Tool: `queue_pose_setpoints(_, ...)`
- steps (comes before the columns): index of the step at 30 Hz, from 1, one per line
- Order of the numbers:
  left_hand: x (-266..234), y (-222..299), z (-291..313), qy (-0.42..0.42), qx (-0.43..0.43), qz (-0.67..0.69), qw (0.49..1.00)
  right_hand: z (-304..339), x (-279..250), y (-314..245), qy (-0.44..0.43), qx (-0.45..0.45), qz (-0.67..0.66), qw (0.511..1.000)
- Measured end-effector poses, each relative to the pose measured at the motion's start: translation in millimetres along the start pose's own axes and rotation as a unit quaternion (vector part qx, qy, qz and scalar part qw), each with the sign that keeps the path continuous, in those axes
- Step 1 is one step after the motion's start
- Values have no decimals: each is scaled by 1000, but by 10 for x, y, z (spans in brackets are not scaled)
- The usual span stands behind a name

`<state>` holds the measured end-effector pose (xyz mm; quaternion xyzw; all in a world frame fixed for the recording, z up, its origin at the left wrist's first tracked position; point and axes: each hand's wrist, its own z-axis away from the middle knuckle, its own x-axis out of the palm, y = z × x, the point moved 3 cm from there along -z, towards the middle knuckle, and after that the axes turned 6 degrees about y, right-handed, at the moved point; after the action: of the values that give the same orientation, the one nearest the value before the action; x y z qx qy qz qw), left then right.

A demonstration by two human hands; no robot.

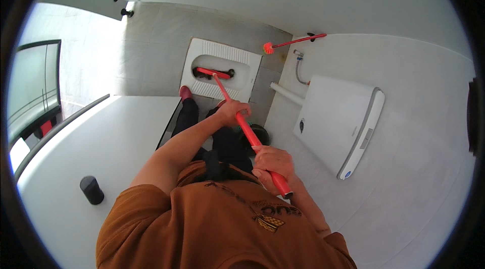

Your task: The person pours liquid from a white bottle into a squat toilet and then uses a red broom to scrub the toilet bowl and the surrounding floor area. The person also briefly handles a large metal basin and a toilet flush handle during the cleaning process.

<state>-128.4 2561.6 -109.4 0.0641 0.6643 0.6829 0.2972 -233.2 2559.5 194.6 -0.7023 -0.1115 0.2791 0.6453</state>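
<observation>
A red long-handled broom slants away from my body, its end near my chest. My left hand is closed round the middle of its handle. Nearer to me, my right hand grips the handle close to its top end. The red broom head with dark bristles lies in the bowl of a white squat toilet set in the floor. Ribbed foot rests flank the bowl. Part of the bowl's bottom is hidden by the broom head.
Against the right wall hangs a white cistern with a pipe and a hose. A red toilet brush leans in the far corner. Behind my right leg shows part of a dark bin. A white partition stands on the left.
</observation>
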Motion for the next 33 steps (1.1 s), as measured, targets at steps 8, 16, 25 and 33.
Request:
queue_pose_setpoints(8,-724,510,-30,68,70,-33,995,-246,-578,-756,98,-11,-100,990)
queue_pose_setpoints(16,-1078,437,647,237,-115,-82,961,-595,-1048,-1699,-88,-236,-301,920)
queue_pose_setpoints(25,-1998,633,720,426,-21,-41,904,-1157,-211,-1721,-198,-276,-325,882)
queue_pose_setpoints(33,-1704,-432,1113,376,-43,-17,925,-1390,874,-1472,-244,-159,-136,947)
